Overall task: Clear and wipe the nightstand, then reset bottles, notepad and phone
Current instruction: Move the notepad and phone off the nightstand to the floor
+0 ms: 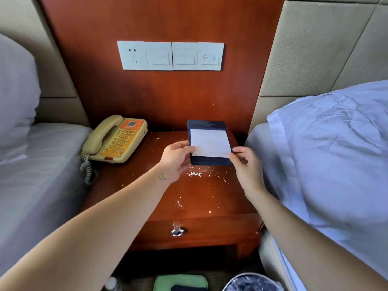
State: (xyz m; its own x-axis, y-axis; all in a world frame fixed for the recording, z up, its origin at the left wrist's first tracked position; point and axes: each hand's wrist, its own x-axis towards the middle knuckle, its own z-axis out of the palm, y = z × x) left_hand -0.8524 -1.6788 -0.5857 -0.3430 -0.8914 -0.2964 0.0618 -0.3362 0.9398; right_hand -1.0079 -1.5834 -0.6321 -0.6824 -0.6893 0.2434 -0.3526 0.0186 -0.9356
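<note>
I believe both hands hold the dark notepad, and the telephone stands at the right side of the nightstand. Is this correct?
Not quite. The telephone stands at the left side of the nightstand, not the right, as the head view shows. The rest is correct: the left hand and the right hand both hold the dark notepad.

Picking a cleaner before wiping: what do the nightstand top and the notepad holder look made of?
Nightstand top: reddish-brown wood or veneer, semi-gloss varnish judging by its soft sheen; white specks lie on it. Notepad holder: dark navy, matte, probably leatherette or covered board, unclear which; the sheet in it looks like white paper.
</note>
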